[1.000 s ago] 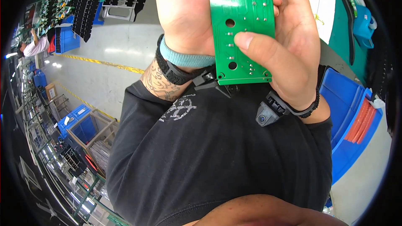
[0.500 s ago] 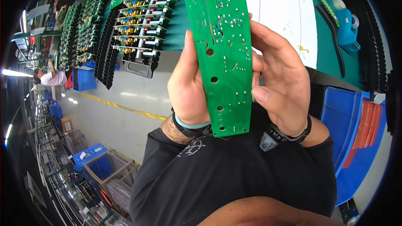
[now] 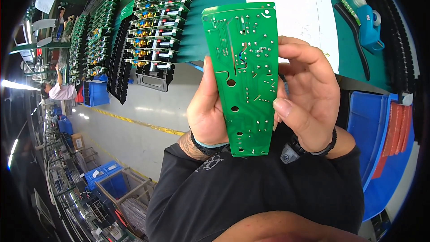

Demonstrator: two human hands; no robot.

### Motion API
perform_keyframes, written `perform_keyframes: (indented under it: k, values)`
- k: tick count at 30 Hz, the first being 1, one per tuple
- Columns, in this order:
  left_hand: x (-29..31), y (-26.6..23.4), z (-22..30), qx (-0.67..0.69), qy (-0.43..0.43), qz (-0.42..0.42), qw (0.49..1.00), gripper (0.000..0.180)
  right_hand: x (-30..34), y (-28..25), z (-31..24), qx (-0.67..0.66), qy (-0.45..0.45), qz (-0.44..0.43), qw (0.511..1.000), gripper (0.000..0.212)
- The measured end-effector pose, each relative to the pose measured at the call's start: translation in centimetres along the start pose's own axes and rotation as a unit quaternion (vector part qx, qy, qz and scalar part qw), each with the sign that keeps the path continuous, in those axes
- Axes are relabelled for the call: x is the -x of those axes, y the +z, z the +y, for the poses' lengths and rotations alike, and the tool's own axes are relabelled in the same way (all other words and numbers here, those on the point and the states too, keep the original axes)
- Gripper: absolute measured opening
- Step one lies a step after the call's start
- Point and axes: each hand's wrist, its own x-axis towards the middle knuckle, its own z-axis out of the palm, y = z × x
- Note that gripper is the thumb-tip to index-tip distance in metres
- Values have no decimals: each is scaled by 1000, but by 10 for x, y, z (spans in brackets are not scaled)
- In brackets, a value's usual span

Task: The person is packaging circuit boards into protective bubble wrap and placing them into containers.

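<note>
A long green circuit board [image 3: 244,121] is held up in front of my chest, its soldered side facing me. Several round holes run down its left part. My left hand [image 3: 208,112] grips the board's left edge, thumb along the side and fingers hidden behind it. At the right edge, my right hand [image 3: 311,94] has its thumb and curled fingers on the board. Beyond it on the green bench lies a white sheet [image 3: 295,18] with drawn lines. To the left, a black rack [image 3: 154,83] carries several upright circuit boards [image 3: 159,31] with their components showing.
At right are a blue tape dispenser [image 3: 369,29], a black curved strip [image 3: 356,40] and a blue bin [image 3: 365,130] with reddish pieces [image 3: 396,130]. More board racks [image 3: 96,40] stand left. A person [image 3: 62,90] works far left; a wire-framed crate [image 3: 121,181] sits lower left.
The board and both hands have come down and slightly right in the picture. The board's top now tilts nearer to me; both hands keep their hold.
</note>
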Motion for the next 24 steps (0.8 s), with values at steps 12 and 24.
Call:
perform_keyframes:
  k: [12, 24]
  values:
    - [-3, -4, -1, 26, -18, -5, 999, 81, 2, -3, -1, 9, 28, 9, 1000, 57]
    - [-5, -15, -5, -30, -18, 4, 999, 78, 10, -5, -1, -36, 117, 57, 991, 57]
